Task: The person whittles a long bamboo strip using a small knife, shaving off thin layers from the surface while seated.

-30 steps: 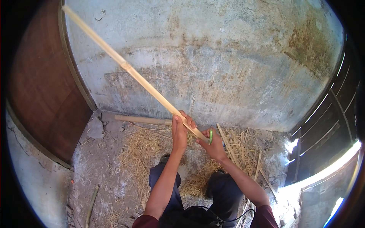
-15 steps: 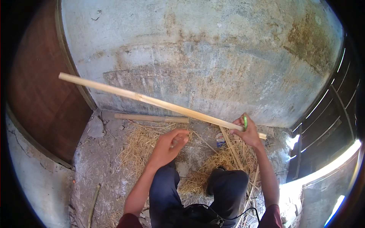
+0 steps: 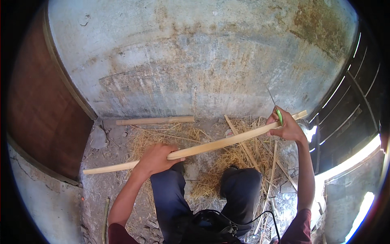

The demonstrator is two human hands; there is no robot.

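A long, pale bamboo strip (image 3: 223, 142) lies slantwise across my lap, bowed slightly, its right end higher in the picture. My left hand (image 3: 157, 157) is closed round it above my left knee, and the far left end sticks out past my wrist. Near the right end, my right hand (image 3: 286, 125) grips the strip between thumb and fingers. That same hand also keeps hold of a knife (image 3: 279, 115) with a green handle, its thin blade pointing up and away toward the wall.
Straw-like shavings (image 3: 219, 175) cover the floor around my feet, with several loose bamboo strips (image 3: 245, 150) at the right. A bamboo pole (image 3: 156, 120) lies along the base of the stained wall (image 3: 195, 61). A brown door panel (image 3: 48, 105) stands left; dark slatted boards (image 3: 345, 110) stand right.
The strip has swung round: its left end dropped and its right end rose. My left hand, earlier off the strip, has closed on it. My right hand moved up and rightward.
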